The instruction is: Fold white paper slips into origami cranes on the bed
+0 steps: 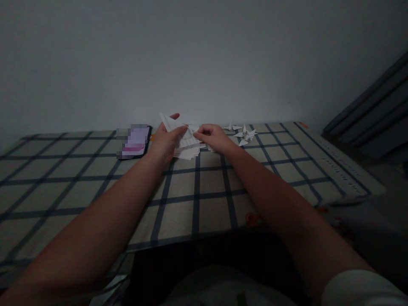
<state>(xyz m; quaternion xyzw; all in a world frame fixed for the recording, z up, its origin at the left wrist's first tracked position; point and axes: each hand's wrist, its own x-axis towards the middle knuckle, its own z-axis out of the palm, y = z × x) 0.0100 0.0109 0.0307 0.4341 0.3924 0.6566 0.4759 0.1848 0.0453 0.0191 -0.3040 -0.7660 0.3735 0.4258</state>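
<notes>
Between my two hands is a folded sheet of white paper (172, 123) with faint printed lines. My left hand (164, 140) grips it from the left, its thumb lying across the front and a fingertip showing behind. The fingers of my right hand (212, 135) pinch the paper's right side. Beneath the hands lies a stack of white paper sheets (187, 153), partly hidden. Just right of my right hand sit several small folded paper cranes (246, 134), with another paper crane (232, 127) a little farther back.
A phone (135, 142) with a lit, partly blurred screen lies left of my left hand. The checked tablecloth (210, 182) covers the table, which meets a plain wall (204, 59) behind. A dark curtain (372, 106) hangs at the right.
</notes>
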